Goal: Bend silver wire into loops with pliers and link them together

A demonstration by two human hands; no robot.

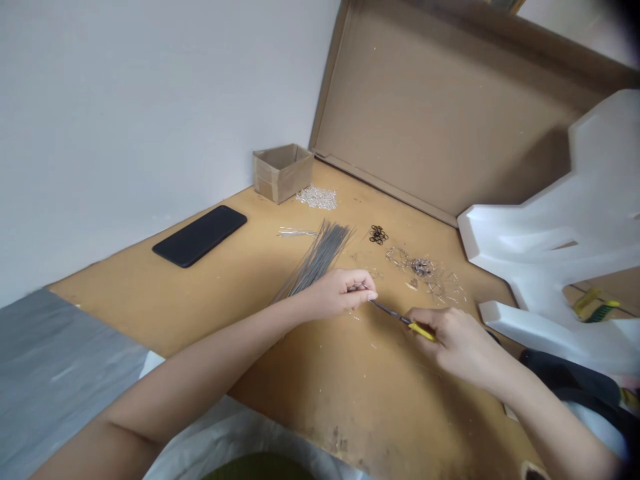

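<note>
My right hand [457,337] is wrapped round a pair of long-nose pliers [421,331] with yellow handles. The slim dark jaws point left and reach to the fingertips of my left hand [345,292]. Those fingers are pinched together on a thin piece of wire [357,287], of which only a little shows. Whether the jaws grip the wire I cannot tell. Just behind my left hand lies a bundle of straight grey wires [320,252]. Beyond my right hand is a loose heap of bent wire pieces [423,268].
A small cardboard box [279,183] stands by the wall, beside a pile of small clear pieces [317,197]. Black rings [379,235] lie mid-table. A black phone [200,235] rests at left. White foam [545,233] and a large cardboard panel [445,113] bound the right and back.
</note>
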